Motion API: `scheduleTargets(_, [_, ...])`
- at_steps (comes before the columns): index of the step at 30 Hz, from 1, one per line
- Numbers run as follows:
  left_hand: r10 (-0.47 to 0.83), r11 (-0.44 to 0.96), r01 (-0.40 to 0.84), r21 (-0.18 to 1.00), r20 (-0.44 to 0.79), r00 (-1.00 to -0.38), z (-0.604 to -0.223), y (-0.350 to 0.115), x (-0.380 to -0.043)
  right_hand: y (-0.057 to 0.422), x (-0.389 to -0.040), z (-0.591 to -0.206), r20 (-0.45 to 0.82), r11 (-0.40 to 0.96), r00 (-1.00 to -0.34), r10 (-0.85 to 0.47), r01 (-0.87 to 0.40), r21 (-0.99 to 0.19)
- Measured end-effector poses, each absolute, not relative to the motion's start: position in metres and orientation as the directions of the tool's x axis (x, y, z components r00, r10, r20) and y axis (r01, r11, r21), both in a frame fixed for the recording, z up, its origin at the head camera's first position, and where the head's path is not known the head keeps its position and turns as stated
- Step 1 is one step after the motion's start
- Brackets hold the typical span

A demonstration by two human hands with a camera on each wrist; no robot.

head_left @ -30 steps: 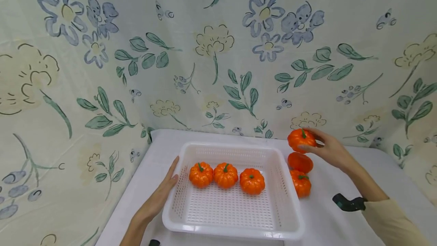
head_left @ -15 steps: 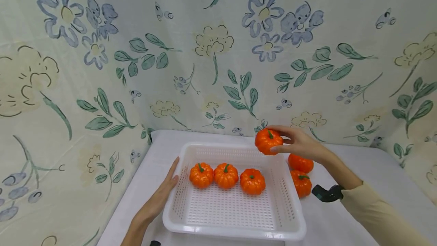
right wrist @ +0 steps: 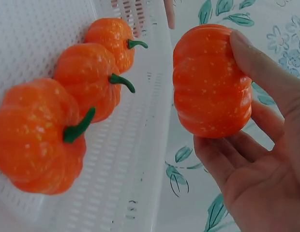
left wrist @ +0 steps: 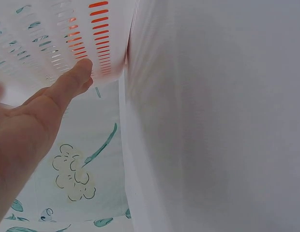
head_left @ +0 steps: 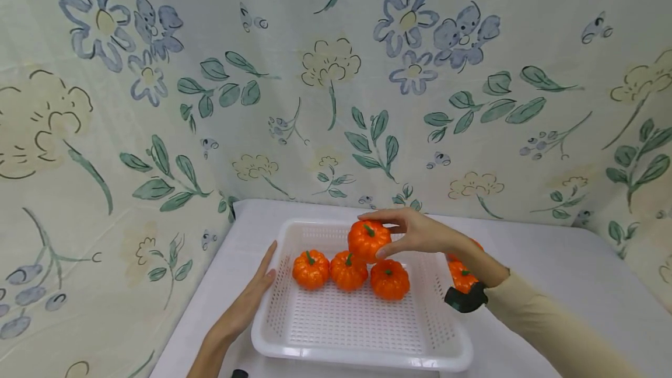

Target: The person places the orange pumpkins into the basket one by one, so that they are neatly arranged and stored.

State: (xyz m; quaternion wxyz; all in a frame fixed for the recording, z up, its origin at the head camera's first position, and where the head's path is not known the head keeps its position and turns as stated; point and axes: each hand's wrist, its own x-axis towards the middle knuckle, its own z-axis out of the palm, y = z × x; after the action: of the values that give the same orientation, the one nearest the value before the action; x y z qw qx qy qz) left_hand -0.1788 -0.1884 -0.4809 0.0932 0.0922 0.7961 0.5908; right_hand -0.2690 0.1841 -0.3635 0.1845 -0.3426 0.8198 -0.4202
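Head view has the held orange mini pumpkin (head_left: 369, 241) up over the far half of the white plastic basket (head_left: 362, 361), its green stem upward, above the gap between the middle and right pumpkins in the basket. One second ago it was out past the basket's right edge, over the pumpkins on that side; half a second ago it was by the far right corner; now it is well inside the rim. The basket and its contents lie as before.

Six pumpkins show in all: one in hand, three in the basket, two on the tabletop (head_left: 546, 276). Those inside form a row from left to right: left pumpkin (head_left: 311, 269), middle pumpkin (head_left: 348, 273), right pumpkin (head_left: 389, 280). The two outside pumpkins (head_left: 462, 277) sit just beside the basket's right edge, partly covered by the right forearm.

The right hand (head_left: 415, 232) grips its pumpkin from the side, thumb and fingers on opposite faces; the arm reaches in from the near right, with a black strap (head_left: 466, 298) at the wrist and a cream sleeve (head_left: 551, 322). The left hand (head_left: 251, 296) holds nothing: its fingers extend straight against the basket's left wall. Behind the tabletop's far edge hangs a floral cloth (head_left: 325, 104).
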Motion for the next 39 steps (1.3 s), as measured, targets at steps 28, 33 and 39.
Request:
scheduleTargets(28, [0.311,0.246,0.048,0.968,-0.032,-0.95,-0.484,-0.194,-0.181,0.067,-0.241,-0.425,-0.136,0.29,-0.374,-0.917,-0.393,-0.873])
scheduleTargets(33, [0.308,0.245,0.055,0.968,-0.024,-0.951,-0.483,-0.194,-0.18,0.062,-0.24,-0.434,-0.154,0.295,-0.365,-0.918,-0.371,-0.88])
scheduleTargets(39, [0.305,0.246,0.056,0.968,-0.023,-0.952,-0.483,-0.194,-0.18,0.06,-0.238,-0.442,-0.185,0.325,-0.382,-0.906,-0.346,-0.88])
